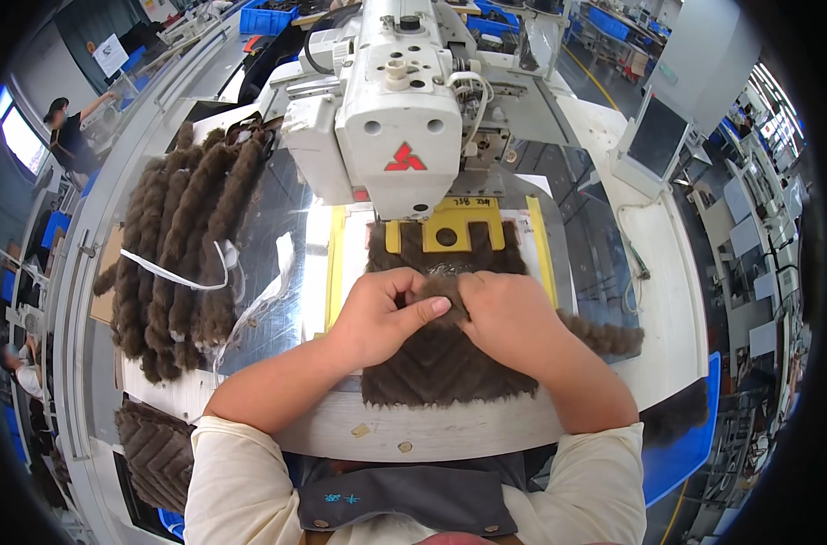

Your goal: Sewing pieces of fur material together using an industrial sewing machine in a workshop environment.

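My left hand (391, 313) pinches a small piece of brown fur (443, 292) with the thumb across it, over a chevron-patterned brown fur panel (423, 368). My right hand (500, 304) is closed on the same piece, its fingertips mostly hidden. The panel lies beneath a yellow clamp plate (459, 213) with a dark round hole, under the head of a white industrial sewing machine (400, 127). Just in front of the clamp, near my fingers, is a shiny clear patch on the fur. A fluffy fur strip (604, 331) trails to the right of the panel.
Fur strips (177, 272) with white tape are heaped at left, above stacked panels (155, 454). A screen (654, 141) stands back right; a blue bin (713, 391) sits right of the table (404, 427). Other people (73, 136) are at the far left.
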